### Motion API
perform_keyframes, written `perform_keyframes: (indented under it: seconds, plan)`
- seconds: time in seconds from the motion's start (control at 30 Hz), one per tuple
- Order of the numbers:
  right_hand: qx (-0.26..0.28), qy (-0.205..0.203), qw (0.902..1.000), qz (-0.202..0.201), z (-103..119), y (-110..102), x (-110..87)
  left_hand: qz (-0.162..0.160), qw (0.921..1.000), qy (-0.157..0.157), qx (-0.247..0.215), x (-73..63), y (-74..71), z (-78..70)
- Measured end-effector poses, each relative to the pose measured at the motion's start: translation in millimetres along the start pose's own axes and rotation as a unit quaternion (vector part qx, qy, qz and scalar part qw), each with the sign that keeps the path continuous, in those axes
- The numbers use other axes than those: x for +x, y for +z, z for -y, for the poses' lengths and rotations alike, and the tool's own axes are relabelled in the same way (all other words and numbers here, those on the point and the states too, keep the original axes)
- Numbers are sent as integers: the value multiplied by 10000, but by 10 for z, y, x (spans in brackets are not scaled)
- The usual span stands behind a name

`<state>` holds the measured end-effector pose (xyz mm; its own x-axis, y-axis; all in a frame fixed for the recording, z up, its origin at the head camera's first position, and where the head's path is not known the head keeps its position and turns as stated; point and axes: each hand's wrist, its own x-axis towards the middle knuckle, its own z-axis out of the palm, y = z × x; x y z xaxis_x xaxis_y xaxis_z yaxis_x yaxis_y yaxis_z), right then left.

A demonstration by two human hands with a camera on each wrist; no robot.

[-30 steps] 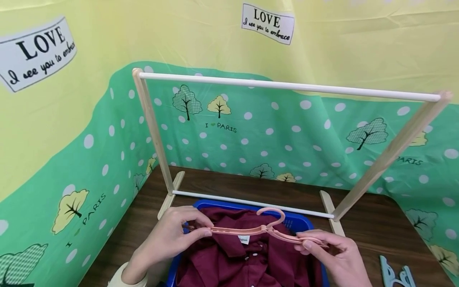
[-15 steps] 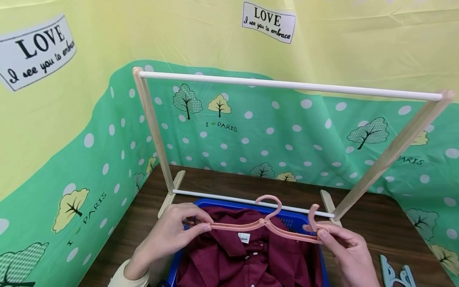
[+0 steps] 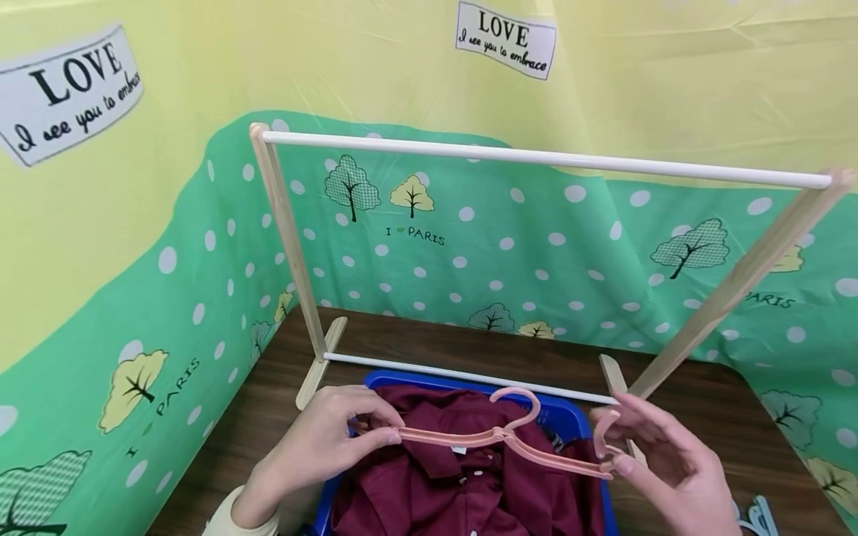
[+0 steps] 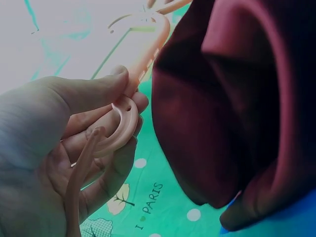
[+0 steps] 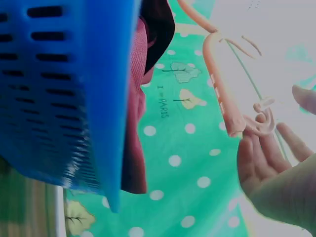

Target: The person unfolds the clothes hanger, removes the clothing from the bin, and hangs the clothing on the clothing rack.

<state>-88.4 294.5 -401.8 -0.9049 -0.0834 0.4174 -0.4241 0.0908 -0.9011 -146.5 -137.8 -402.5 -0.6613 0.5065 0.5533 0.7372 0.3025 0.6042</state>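
A pink folding hanger (image 3: 456,439) is held over a maroon buttoned shirt (image 3: 462,495), its hook pointing up. My left hand (image 3: 338,432) pinches the hanger's left end between thumb and fingers. A curved end piece (image 4: 126,126) of the hanger lies across those fingers in the left wrist view. At the hanger's other end, my right hand (image 3: 677,469) has its fingers spread, the thumb and fingertips around a curved end piece (image 3: 605,435) that stands up. In the right wrist view, right fingers (image 5: 261,153) touch beneath that end while the thumb is apart from it.
The shirt lies in a blue slotted basket (image 5: 106,98). Behind it stands a rack with wooden posts (image 3: 288,238) and a white top rail (image 3: 536,157), on a dark wood table (image 3: 228,417). A light blue clip (image 3: 760,515) lies at the right, partly behind my right hand.
The hanger's right end piece has swung out from the arm and stands up. My right hand has moved right and its fingers have spread; my left hand keeps its pinch.
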Motion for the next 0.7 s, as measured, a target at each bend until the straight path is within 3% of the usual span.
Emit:
perform_keyframes:
  seconds: [0.07, 0.17, 0.23, 0.37, 0.43, 0.53, 0.63, 0.7]
  plan:
    - [277, -585, 9969, 442, 16, 24, -16, 4, 10000, 91, 35, 7, 11, -15]
    - [537, -1109, 9892, 793, 45, 81, -41, -3, 9998, 173, 89, 16, 24, -35]
    - [638, -1491, 9834, 808, 49, 119, -33, -9, 9997, 193, 138, 12, 29, -38]
    - [621, -1929, 9784, 412, 60, 155, 14, -70, 9993, 298, 231, -2, 31, -24]
    - [335, -1667, 9854, -55, 95, 155, 17, -99, 9994, 267, 185, -3, 30, -12]
    - [-469, -816, 9916, -883, 171, 161, 8, -165, 9996, 211, 94, 1, 26, 9]
    - [-1189, -74, 9848, -1262, 236, 167, 8, -192, 9997, 111, 113, 2, 15, 16]
    - [-1401, -11, 9807, -1364, 236, 177, 17, -217, 9995, 122, 176, 0, 4, 17]
